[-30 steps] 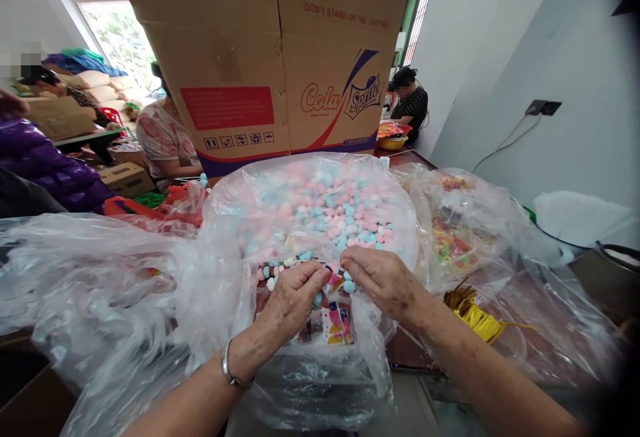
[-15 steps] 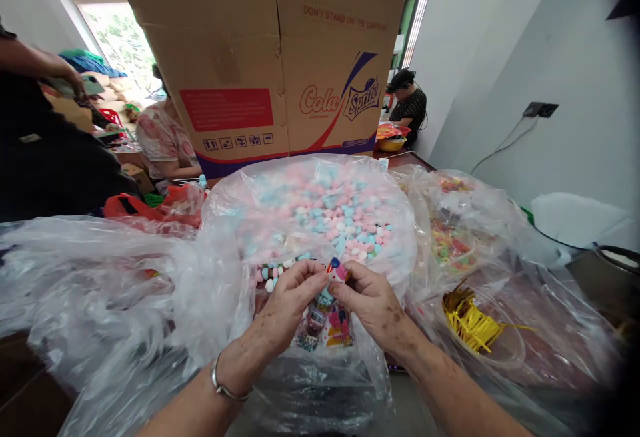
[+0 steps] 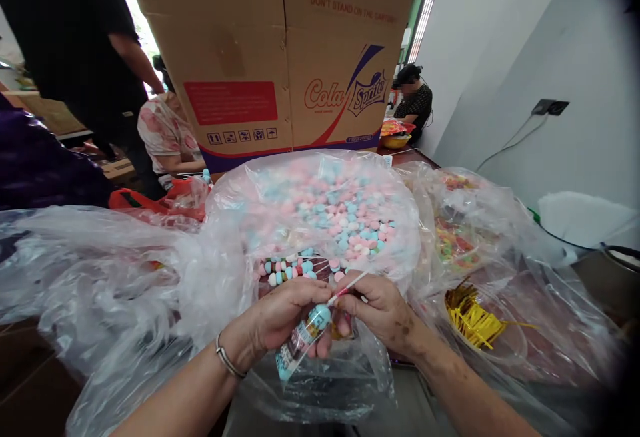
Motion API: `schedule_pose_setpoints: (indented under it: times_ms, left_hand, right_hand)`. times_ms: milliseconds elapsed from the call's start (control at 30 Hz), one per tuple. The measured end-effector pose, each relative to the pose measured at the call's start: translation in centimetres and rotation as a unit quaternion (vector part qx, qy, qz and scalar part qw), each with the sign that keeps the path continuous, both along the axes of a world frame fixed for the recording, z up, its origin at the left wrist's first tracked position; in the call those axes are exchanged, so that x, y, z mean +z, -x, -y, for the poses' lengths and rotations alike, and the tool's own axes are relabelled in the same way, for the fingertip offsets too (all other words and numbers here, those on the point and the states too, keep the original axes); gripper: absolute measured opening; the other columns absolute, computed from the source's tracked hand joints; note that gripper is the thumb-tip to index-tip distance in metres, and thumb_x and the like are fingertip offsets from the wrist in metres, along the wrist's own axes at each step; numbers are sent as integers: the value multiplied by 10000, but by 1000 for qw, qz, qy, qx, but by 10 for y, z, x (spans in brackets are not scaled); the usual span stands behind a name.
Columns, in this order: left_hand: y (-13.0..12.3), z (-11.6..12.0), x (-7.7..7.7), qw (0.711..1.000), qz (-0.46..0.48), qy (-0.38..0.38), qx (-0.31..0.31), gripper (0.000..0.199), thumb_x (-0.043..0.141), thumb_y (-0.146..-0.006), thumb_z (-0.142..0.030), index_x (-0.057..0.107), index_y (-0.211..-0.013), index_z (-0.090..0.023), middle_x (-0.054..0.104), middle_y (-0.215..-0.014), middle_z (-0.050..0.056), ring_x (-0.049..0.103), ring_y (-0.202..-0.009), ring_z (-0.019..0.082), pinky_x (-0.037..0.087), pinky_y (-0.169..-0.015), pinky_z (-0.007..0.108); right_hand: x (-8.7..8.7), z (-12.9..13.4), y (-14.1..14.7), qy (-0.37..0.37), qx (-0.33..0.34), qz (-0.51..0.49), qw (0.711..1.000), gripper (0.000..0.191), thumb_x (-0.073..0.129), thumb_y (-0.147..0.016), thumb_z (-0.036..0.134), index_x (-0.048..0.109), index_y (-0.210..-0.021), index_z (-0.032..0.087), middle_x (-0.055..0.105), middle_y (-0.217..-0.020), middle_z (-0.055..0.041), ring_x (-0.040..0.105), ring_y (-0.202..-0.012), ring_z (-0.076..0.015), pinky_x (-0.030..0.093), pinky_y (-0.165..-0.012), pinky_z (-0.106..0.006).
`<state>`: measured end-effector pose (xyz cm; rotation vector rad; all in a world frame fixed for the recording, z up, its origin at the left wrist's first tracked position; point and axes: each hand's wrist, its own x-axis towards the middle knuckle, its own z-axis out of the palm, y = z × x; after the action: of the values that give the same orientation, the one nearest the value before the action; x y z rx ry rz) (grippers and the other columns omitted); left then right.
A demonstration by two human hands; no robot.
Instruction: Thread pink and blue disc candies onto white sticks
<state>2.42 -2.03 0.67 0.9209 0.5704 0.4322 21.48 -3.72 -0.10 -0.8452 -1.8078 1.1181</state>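
My left hand (image 3: pixel 275 314) is closed around the upper part of a marshmallow skewer in a clear printed wrapper (image 3: pixel 303 340). Pale blue marshmallows show at both ends of the wrapper, which slants down to the left. From its gathered top a white stick (image 3: pixel 354 284) points up and to the right. My right hand (image 3: pixel 385 310) pinches the wrapper's neck around this stick; the fingertips are partly hidden. Just beyond my hands lie several marshmallow skewers (image 3: pixel 287 270). Behind them a large clear plastic bag (image 3: pixel 235 190) holds loose pink, blue and white marshmallows (image 3: pixel 353 227).
Gold twist ties (image 3: pixel 473 317) lie in a clear bowl (image 3: pixel 520 350) at right, near bags of colourful gummies (image 3: pixel 453 240). Crumpled plastic (image 3: pixel 125 270) spreads over the left. A tall carton (image 3: pixel 250 44) stands behind. Other people are beyond it and at left.
The wrapped skewer has tilted down to the left, and its stick now shows at the top. My right hand has shifted onto the neck. A standing person at left has moved rightward.
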Motion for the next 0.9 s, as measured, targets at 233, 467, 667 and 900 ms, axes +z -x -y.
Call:
schedule_pose_setpoints:
  times_ms: [233,467,667,900]
  left_hand:
    - [5,2,8,998,-65,-11,8,300,741,-723,-414,640,-685,-135,593,-558,4,549,-437,103,368,-391,192]
    - [-2,10,6,993,-103,-39,30,251,694,-726,-383,606,-638,-165,566,-528,-16,491,-411,102,314,-383,209]
    - [-9,19,9,945,-246,-198,-86,250,561,-843,-375,591,-679,-189,582,-587,-13,513,-512,139,357,-482,234]
    - [-23,26,-2,689,-229,-687,38,204,451,-916,-224,640,-843,-220,631,-754,45,550,-688,183,397,-629,267]
  right_hand:
    - [-4,9,0,-155,-105,150,971,229,436,-958,216,612,-815,189,640,-733,-11,592,-678,-136,451,-637,-245]
    - [3,28,-1,-490,-153,335,790,308,373,-985,185,579,-1203,117,671,-1071,-135,529,-1018,-267,361,-973,-470]
    - [2,38,-12,-469,-60,400,785,233,401,-927,128,621,-849,124,592,-719,-76,480,-728,-227,388,-861,-449]
    - [10,42,-39,-265,-75,337,900,293,375,-972,216,582,-769,178,627,-733,-24,508,-705,-158,393,-692,-293]
